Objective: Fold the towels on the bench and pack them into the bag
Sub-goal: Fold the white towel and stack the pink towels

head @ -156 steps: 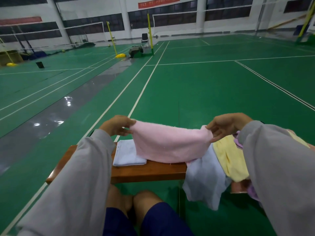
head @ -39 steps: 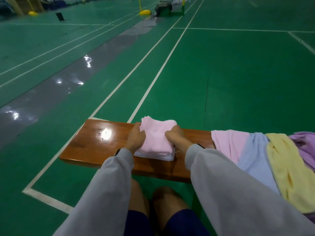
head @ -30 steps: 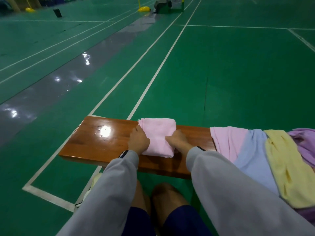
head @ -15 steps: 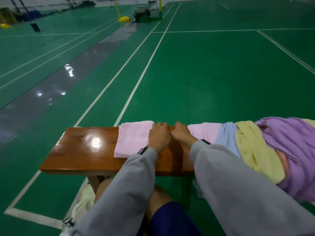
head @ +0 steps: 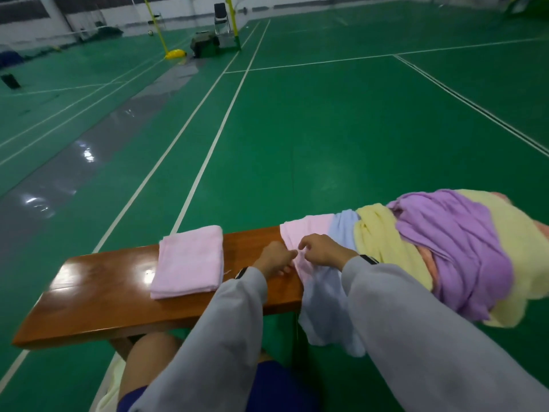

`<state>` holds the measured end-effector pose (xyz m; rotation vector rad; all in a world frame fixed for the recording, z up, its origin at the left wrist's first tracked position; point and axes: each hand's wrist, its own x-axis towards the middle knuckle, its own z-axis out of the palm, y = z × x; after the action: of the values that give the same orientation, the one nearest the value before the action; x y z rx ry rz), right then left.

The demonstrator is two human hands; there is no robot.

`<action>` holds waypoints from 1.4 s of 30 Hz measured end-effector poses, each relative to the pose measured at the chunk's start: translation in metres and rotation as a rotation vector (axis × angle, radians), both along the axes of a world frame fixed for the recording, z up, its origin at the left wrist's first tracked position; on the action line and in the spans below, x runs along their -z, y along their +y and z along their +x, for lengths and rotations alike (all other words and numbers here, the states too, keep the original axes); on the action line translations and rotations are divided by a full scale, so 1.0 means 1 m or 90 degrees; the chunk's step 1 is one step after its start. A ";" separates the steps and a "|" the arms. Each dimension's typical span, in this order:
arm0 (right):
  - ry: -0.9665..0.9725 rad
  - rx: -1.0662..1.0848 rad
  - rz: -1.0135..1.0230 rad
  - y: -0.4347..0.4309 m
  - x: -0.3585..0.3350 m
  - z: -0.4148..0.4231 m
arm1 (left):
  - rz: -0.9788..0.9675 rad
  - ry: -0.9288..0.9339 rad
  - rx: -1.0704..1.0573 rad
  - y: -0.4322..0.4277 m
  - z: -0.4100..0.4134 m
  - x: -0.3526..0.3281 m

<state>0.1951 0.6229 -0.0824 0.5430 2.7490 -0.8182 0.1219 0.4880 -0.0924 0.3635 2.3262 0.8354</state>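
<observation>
A folded pink towel (head: 190,261) lies flat on the wooden bench (head: 98,295), left of my hands. To the right, unfolded towels hang over the bench: a pink one (head: 306,230), a light blue one (head: 326,304), a yellow one (head: 377,245) and a purple one (head: 454,245). My left hand (head: 274,260) and my right hand (head: 322,249) sit side by side at the near edge of the unfolded pink towel, fingers curled and pinching its cloth. A cream bag (head: 111,382) peeks out on the floor under the bench, mostly hidden by my leg.
Green court floor with white lines stretches beyond the bench. A yellow net post base (head: 175,54), a dark cart (head: 205,46) and a chair (head: 221,13) stand far off at the back. My knees are under the bench's near edge.
My hands have left the folded pink towel on the bench and moved right to the unfolded pink towel, whose edge they now pinch. The view has swung right.
</observation>
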 end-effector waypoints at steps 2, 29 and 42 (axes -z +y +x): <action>0.013 0.011 0.029 0.007 0.003 0.004 | 0.058 -0.050 -0.061 0.018 0.009 0.007; 0.289 0.491 -0.932 -0.043 -0.117 -0.039 | 0.625 -0.087 -0.238 -0.035 -0.030 -0.152; 0.263 0.333 -0.773 0.005 -0.195 -0.025 | 0.594 0.049 -0.413 -0.076 -0.060 -0.184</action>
<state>0.1706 0.6279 0.1123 0.8240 1.7639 -2.6089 0.0623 0.4122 0.0913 -0.0108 1.9721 2.2467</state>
